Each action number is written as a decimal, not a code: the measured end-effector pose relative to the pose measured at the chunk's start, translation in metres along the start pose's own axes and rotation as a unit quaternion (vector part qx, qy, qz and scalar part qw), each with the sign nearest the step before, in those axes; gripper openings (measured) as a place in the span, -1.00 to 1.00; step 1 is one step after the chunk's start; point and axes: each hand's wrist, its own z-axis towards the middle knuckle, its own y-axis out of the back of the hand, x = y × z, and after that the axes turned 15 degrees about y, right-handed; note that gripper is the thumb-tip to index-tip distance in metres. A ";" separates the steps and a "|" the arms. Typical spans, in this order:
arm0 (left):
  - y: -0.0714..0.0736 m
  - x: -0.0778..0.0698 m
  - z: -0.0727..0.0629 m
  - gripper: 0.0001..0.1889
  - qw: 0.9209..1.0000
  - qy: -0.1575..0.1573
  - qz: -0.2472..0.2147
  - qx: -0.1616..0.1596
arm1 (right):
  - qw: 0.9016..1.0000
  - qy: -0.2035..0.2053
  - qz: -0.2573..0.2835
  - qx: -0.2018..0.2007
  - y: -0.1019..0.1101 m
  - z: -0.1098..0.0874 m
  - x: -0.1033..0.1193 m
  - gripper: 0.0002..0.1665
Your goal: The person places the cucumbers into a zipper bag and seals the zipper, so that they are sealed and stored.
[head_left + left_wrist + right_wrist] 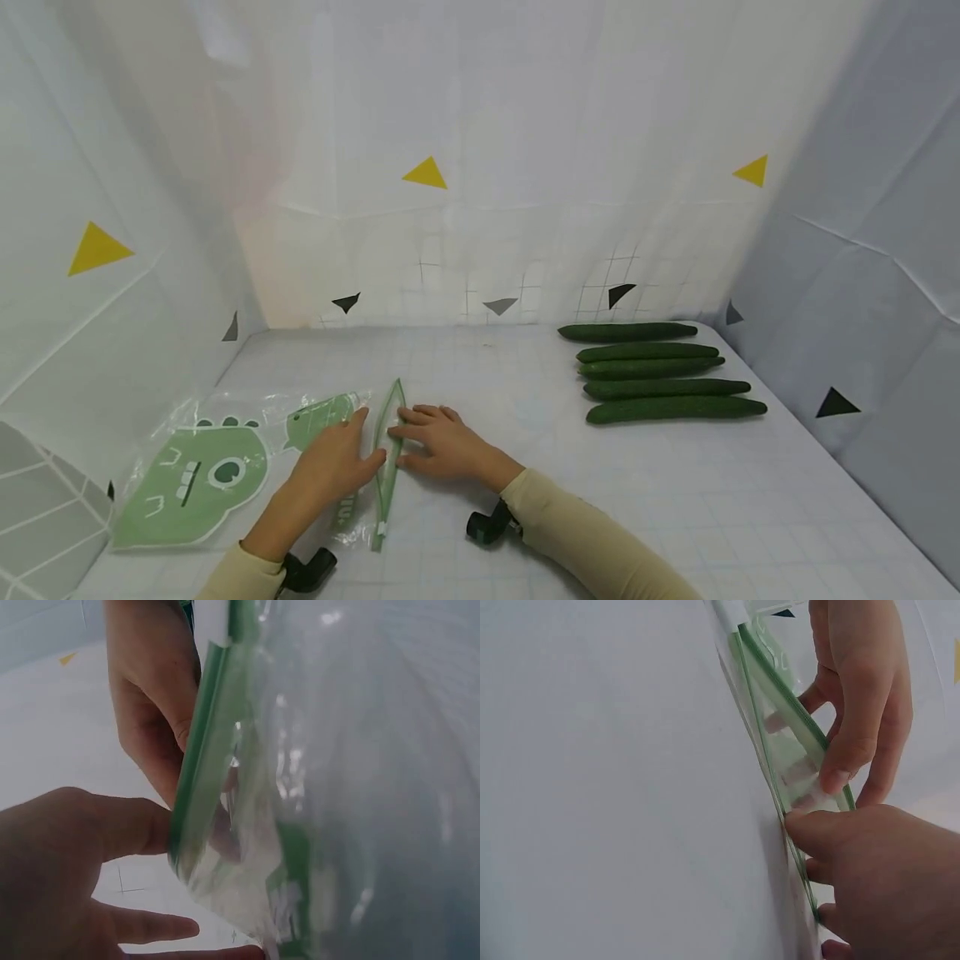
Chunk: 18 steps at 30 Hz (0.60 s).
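Note:
A clear zip bag (pixel 202 517) with green cartoon prints lies flat on the left of the table. Its green-edged mouth (pixel 385 492) faces right and gapes in a narrow slit, with a small white slider (pixel 381 528) at the near end. My left hand (pixel 333 458) lies over the printed side, and its thumb (pixel 838 769) pinches the left strip of the mouth against fingers behind the film. From the other side my right hand (pixel 446 442) holds the right strip, thumb (pixel 817 829) at the edge and fingertips along it.
Several long dark green cucumbers (pixel 675 408) lie side by side at the back right of the white table (pixel 525 375). White sheets (pixel 525 125) with yellow and black triangles enclose the back and both sides. A small black device (pixel 489 525) sits at each wrist.

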 end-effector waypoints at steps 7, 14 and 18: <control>0.004 0.002 -0.001 -0.34 0.999 -0.025 -0.008 -0.019 | 0.999 -0.025 -0.012 -0.037 -0.008 0.000 0.005 -0.38; 0.013 0.005 -0.001 -0.57 0.998 -0.045 -0.015 -0.045 | 0.998 -0.037 -0.025 -0.050 -0.011 0.002 0.011 -0.36; 0.017 0.007 -0.001 -0.78 0.997 -0.025 -0.033 -0.068 | 0.997 -0.039 -0.028 -0.052 -0.011 0.003 0.010 -0.25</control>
